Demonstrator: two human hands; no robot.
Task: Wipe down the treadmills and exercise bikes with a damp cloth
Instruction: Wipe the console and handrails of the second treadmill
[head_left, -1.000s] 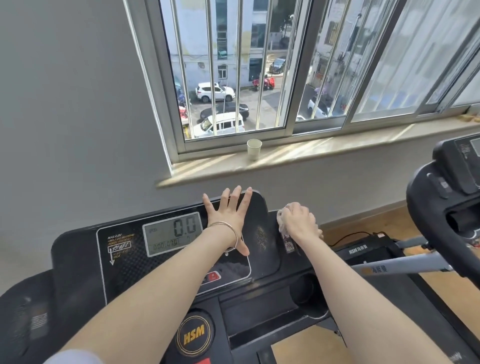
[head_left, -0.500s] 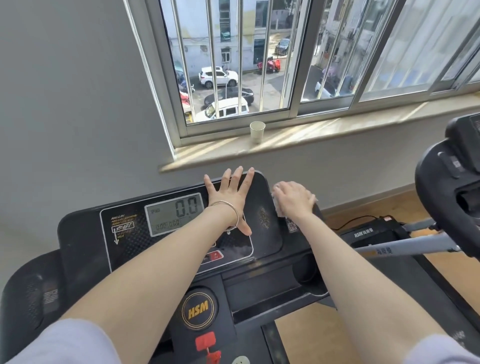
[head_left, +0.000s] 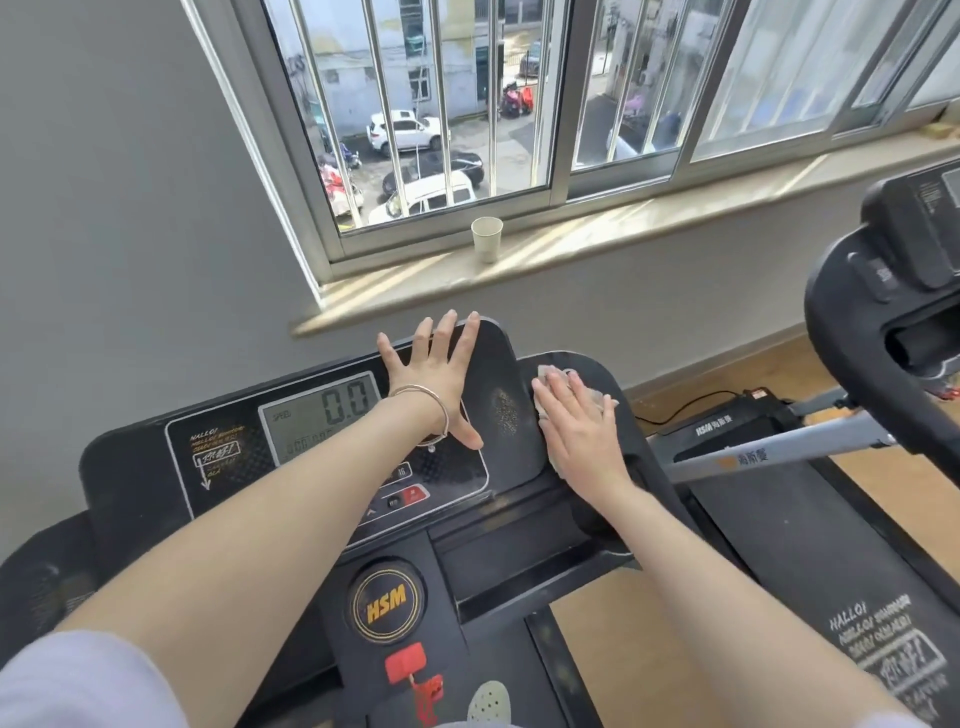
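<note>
Right grip (head_left: 576, 421) lies flat, fingers straight, pressing the cloth (head_left: 548, 373) onto the treadmill console (head_left: 514, 384); left grip (head_left: 441, 369) rests spread alongside. Cloth looks soft and limp, likely best held under the palm.

A single wide-angle head camera looks forward and down, close over the treadmill console (head_left: 130, 467), toward the barred window (head_left: 558, 104).

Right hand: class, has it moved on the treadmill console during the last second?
Yes. The right hand, flat on the cloth, has slid toward the person: it was higher than the speckled patch, now it lies level beside it.
</note>
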